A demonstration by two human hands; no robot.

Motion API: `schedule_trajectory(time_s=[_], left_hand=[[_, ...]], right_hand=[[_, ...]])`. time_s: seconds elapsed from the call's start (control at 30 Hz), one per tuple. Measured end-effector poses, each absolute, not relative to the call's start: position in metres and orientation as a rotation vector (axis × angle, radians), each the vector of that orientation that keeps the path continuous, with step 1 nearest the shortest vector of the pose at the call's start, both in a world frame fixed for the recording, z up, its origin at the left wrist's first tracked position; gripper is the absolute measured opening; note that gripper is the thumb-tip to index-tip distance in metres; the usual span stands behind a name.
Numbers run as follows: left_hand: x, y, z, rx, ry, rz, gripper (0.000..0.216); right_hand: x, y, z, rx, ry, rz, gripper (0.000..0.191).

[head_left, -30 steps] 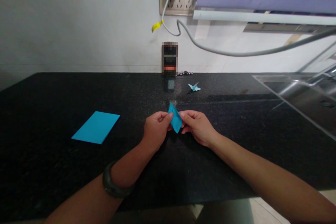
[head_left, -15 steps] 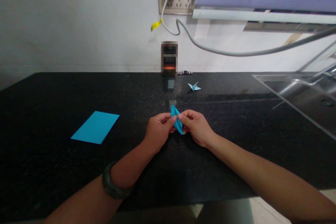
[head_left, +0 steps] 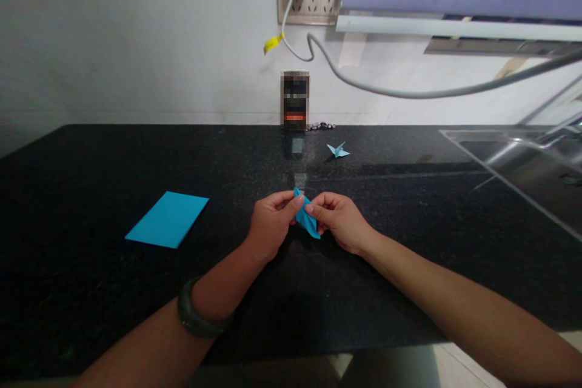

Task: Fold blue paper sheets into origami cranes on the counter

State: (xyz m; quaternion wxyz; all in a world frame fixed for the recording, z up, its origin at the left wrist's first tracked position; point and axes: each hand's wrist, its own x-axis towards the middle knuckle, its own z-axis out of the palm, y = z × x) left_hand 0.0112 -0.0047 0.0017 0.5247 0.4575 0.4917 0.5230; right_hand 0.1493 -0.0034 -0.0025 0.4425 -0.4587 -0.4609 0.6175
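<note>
My left hand (head_left: 269, 224) and right hand (head_left: 341, 221) both pinch the folded blue paper (head_left: 307, 224), thumbs on its near face; it slants between them, over the dark surface (head_left: 291, 303), well apart from the flat blue sheets (head_left: 167, 220).

Compared with one second ago, we see the folded blue paper (head_left: 306, 222) narrower and more slanted, its lower tip swung rightward and nearer the person. We note the right hand's (head_left: 339, 218) thumb shifted from edge to face; the left hand's (head_left: 271, 221) thumb, lately beside it, now sits higher.
</note>
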Motion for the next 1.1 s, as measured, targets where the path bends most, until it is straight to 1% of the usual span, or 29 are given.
schedule_trajectory(time_s=[0.13, 0.5, 1.1], left_hand=[[0.0106, -0.0040, 0.0012, 1.105, 1.176, 1.240, 0.021], [0.0098, -0.0050, 0.0022, 1.149, 1.190, 1.224, 0.019], [0.0083, -0.0047, 0.0008, 1.229, 1.205, 1.209, 0.025]], right_hand=[[0.1498, -0.0037, -0.0029, -1.138, -1.172, 1.532, 0.032], [0.1498, -0.0034, -0.0020, -1.163, -1.185, 1.515, 0.032], [0.1518, -0.0033, -0.0009, -1.180, -1.191, 1.540, 0.032]])
